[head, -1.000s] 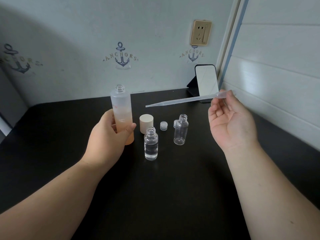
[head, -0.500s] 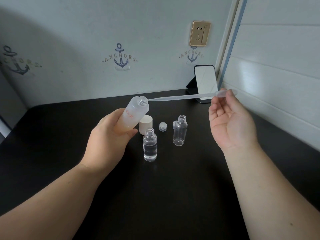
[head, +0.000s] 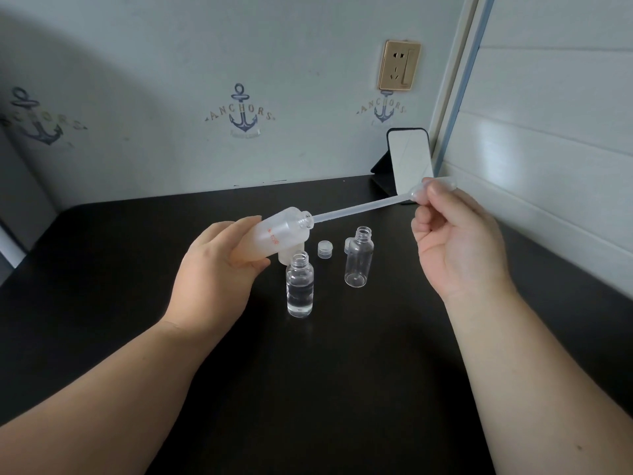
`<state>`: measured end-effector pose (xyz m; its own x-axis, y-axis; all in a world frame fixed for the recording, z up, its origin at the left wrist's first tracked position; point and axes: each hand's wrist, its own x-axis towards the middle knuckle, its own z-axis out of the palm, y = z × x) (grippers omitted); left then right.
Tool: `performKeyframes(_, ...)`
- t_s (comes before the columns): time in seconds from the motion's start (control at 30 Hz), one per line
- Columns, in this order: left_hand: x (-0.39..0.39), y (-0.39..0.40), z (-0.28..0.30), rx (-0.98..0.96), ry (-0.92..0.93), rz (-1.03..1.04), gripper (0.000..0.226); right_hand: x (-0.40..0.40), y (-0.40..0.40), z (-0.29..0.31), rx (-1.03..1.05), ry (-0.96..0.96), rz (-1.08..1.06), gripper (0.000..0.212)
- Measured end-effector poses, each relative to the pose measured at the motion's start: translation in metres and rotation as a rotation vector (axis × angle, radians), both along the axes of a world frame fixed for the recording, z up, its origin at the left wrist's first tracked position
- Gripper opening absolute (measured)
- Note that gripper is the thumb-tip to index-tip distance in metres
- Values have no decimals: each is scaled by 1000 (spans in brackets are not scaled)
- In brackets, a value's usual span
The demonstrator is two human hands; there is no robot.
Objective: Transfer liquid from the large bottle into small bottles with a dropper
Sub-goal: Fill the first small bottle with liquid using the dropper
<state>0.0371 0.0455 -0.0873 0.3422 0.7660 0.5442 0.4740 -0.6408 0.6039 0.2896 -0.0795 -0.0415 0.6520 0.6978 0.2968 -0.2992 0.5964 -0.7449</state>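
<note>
I take this for a room in a home, since my view shows a black desk [head: 308, 389] pushed into a corner, anchor-printed wallpaper [head: 241, 113] with a gold wall socket [head: 399, 65], and a small mirror [head: 409, 162] propped at the desk's far right corner.

On the table [head: 342, 389], one small bottle [head: 299, 284] stands left of another [head: 358, 257], a cap [head: 325, 249] behind between them.

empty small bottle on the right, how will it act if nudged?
The empty small bottle is probably very light: clear and no liquid visible. Tall over a narrow base, so it likely tips rather than slides. Round body, so once down it may roll on the table.
</note>
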Motion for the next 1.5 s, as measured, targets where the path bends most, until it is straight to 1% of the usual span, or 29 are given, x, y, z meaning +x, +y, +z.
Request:
performKeyframes(0.17,2,-3,1,46,31,-11,57,-8,1,-2,-11,-147,39,26)
performKeyframes(0.27,3,-3,1,51,33,-17,58,-13,2,-4,-44,-235,21,17)
performKeyframes(0.37,3,-2,0,60,45,-15,58,-17,3,-5,-80,-302,11,16)
performKeyframes(0.47,3,-2,0,64,45,-13,58,-21,5,-7,-96,-321,12,18)
performKeyframes(0.57,4,-2,0,68,43,-7,58,-22,7,-8,-118,-347,15,10)
performKeyframes(0.87,5,-3,0,85,63,1,60,-26,10,-15,-159,-401,60,12)
performKeyframes(0.93,5,-3,0,86,61,5,61,-26,11,-15,-161,-383,86,12)
performKeyframes(1.03,5,-3,0,67,49,10,61,-24,10,-13,-130,-320,116,23)
performKeyframes(1.17,5,-4,1,42,45,13,61,-21,8,-9,-110,-239,130,13)
performKeyframes(1.5,3,-3,3,-5,45,50,60,-10,7,-7,-39,46,123,12)
